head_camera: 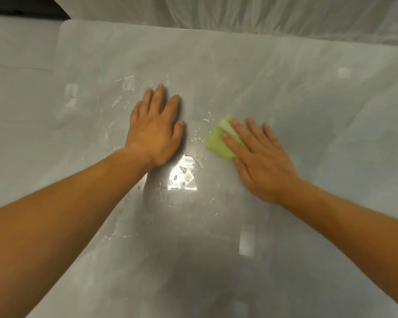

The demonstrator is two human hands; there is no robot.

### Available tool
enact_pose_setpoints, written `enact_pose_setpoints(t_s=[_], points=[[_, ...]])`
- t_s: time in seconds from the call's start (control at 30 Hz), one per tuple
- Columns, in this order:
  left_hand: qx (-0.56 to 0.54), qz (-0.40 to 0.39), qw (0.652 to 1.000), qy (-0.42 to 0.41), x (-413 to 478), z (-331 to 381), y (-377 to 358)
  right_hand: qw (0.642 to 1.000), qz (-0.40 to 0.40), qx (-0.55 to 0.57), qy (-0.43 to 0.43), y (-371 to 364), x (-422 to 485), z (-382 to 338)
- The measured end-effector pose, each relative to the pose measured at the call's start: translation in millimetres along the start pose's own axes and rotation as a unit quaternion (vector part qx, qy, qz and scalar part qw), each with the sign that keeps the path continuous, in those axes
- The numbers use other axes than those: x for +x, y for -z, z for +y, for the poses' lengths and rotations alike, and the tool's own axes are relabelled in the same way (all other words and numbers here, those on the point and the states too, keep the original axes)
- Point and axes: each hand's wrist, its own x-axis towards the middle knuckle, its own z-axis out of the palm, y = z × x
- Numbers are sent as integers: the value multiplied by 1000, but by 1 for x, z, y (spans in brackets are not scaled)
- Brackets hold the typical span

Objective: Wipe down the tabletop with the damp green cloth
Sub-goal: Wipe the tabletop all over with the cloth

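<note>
A glossy grey tabletop (pixel 251 83) fills the view, with water streaks and droplets around its middle. My left hand (pixel 155 131) lies flat on it, palm down, fingers together, holding nothing. My right hand (pixel 260 159) presses flat on a folded light-green cloth (pixel 216 143), fingers spread over it. Most of the cloth is under the fingers; its left part sticks out toward my left hand. The two hands are about a hand's width apart.
White draped sheeting (pixel 239 12) hangs behind the table's far edge. More pale covering lies left of the table's left edge (pixel 21 76). A bright light reflection (pixel 184 175) shines on the wet surface between my wrists. A dark corner shows at the top left.
</note>
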Motion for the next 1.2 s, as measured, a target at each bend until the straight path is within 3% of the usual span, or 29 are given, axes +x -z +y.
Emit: enact_pose_setpoints(t_s=[0.13, 0.2, 0.4, 0.47, 0.6, 0.67, 0.73, 0.83, 0.93, 1.07, 1.2], points=[[17, -19, 1000, 6, 17, -7, 4, 985, 38, 14, -165, 23, 81, 43], [18, -15, 1000, 7, 23, -8, 6, 978, 56, 18, -201, 25, 102, 35], [7, -7, 1000, 2, 25, -10, 7, 1000, 7, 14, 9, 6, 43, -14], [1, -6, 1000, 0, 26, -13, 7, 1000, 7, 16, -20, 12, 58, 4], [-3, 2, 1000, -13, 26, -19, 4, 981, 51, 29, -182, 29, 133, 37], [-3, 4, 1000, -20, 28, -22, 3, 974, 64, 29, -217, 32, 160, 30], [-4, 5, 1000, -24, 27, -25, 1, 981, 62, 29, -180, 27, 159, 10], [-2, 9, 1000, -29, 28, -27, 1, 998, 20, 6, -58, 17, 122, -13], [7, 10, 999, -31, 28, -29, 0, 1000, 10, 5, -20, 19, 108, -5], [13, 9, 999, -31, 29, -27, 0, 997, 20, 4, -68, 27, 134, 20], [14, 6, 999, -31, 28, -27, 2, 977, 41, 20, -208, 41, 160, 45]])
